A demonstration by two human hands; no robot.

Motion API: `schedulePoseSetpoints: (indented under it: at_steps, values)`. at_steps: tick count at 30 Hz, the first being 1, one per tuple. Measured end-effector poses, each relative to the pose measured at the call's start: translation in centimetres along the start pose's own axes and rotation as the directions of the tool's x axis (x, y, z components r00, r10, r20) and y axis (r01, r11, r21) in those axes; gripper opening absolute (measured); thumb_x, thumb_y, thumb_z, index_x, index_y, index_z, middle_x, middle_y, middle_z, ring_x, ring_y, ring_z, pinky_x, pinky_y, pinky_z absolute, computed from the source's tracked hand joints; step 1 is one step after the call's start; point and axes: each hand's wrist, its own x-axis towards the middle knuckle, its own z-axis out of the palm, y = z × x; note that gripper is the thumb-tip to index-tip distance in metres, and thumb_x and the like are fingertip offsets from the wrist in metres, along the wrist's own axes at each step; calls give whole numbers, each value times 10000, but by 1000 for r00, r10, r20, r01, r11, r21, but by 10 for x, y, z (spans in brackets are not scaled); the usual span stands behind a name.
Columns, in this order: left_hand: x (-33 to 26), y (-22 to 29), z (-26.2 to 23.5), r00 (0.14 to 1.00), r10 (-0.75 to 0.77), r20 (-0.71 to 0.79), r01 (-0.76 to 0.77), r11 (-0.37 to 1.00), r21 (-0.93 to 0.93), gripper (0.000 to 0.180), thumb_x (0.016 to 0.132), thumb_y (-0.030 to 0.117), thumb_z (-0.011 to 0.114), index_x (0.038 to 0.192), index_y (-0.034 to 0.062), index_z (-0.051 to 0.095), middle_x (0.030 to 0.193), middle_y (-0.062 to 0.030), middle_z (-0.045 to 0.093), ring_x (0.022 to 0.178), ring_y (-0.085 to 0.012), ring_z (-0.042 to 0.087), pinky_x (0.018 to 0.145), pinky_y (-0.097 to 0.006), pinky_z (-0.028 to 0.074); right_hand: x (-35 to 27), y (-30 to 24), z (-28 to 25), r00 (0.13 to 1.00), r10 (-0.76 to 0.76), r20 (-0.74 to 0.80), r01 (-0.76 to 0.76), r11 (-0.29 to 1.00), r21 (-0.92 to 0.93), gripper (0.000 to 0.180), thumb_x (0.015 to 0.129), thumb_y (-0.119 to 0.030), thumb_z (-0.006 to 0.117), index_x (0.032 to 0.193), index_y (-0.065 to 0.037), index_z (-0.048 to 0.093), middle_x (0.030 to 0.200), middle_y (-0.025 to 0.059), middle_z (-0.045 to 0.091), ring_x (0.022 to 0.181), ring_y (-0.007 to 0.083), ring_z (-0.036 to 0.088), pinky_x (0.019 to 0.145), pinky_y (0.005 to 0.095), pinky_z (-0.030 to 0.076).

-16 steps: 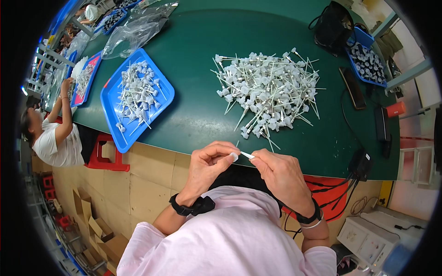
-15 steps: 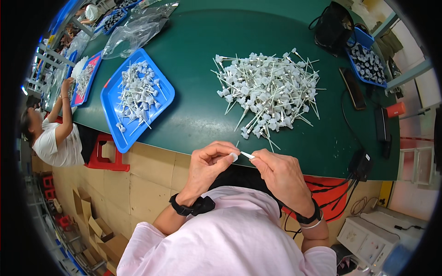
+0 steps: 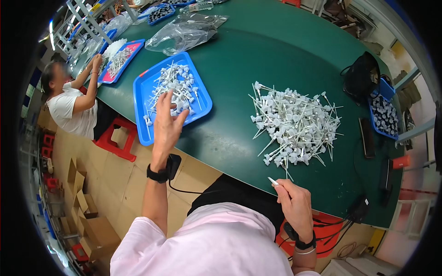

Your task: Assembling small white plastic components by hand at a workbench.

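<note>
My left hand (image 3: 166,120) is raised with fingers spread over the near part of a blue tray (image 3: 143,87) that holds several white pump parts with thin tubes (image 3: 174,85). It holds nothing that I can see. My right hand (image 3: 293,202) is closed near the table's front edge, pinching a small white tube piece (image 3: 273,181) that sticks out past the fingers. A large heap of white pump parts with tubes (image 3: 295,124) lies on the green table (image 3: 258,50) just beyond my right hand.
Another person in a white shirt (image 3: 69,103) works at the left over a second tray (image 3: 120,60). Clear plastic bags (image 3: 184,32) lie further back. A black bag (image 3: 360,80) and a blue bin of dark parts (image 3: 384,115) stand at the right. A red stool (image 3: 120,138) and cardboard boxes (image 3: 85,207) are on the floor.
My hands were together at my chest over a white piece. Now my left hand has reached out over the blue tray and opened, while my right hand stays low, holding the tube piece.
</note>
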Motion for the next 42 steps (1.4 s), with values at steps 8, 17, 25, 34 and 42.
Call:
schedulePoseSetpoints:
  at_steps: [8, 17, 25, 34, 42]
  values:
    - [-29, 62, 97, 865, 322, 384, -304, 946, -109, 136, 839, 29, 716, 971, 64, 717, 837, -95, 650, 744, -248, 628, 633, -361, 503, -4, 1, -7, 999, 4, -41, -6, 1000, -27, 120, 953, -129, 629, 988, -18, 660, 685, 113, 625, 568, 267, 609, 540, 374, 453]
    - [-17, 67, 119, 798, 425, 427, -450, 892, -46, 139, 820, 95, 758, 920, 50, 673, 895, -70, 656, 816, -228, 621, 636, -351, 504, -9, 9, -4, 998, -26, -51, 27, 1000, 12, 137, 955, -140, 636, 1016, -19, 657, 742, 132, 636, 617, 312, 614, 562, 391, 460]
    - [-70, 88, 56, 612, -104, 784, 638, 652, -411, 195, 851, 96, 767, 872, 33, 583, 822, -30, 666, 777, -91, 665, 652, -227, 538, 2, -4, 1, 990, -67, -124, 76, 995, 69, 174, 943, -141, 663, 1058, -21, 612, 793, 137, 657, 638, 313, 639, 576, 383, 483]
    - [-104, 92, 50, 570, -146, 809, 769, 442, -462, 310, 925, 98, 714, 1218, 2, 681, 1068, -78, 724, 895, -121, 679, 725, -241, 560, 6, -12, 15, 984, -150, -99, 150, 989, 1, 215, 928, -133, 676, 1094, -32, 585, 829, 126, 663, 621, 310, 639, 546, 391, 486]
    - [-112, 92, 56, 692, -131, 710, 648, 547, -530, 217, 903, 3, 705, 1116, -38, 703, 1213, -109, 637, 929, -131, 661, 736, -226, 582, 8, -12, 21, 969, -199, -146, 175, 971, -163, 202, 945, -152, 649, 1097, -35, 586, 805, 117, 618, 601, 316, 624, 520, 395, 484]
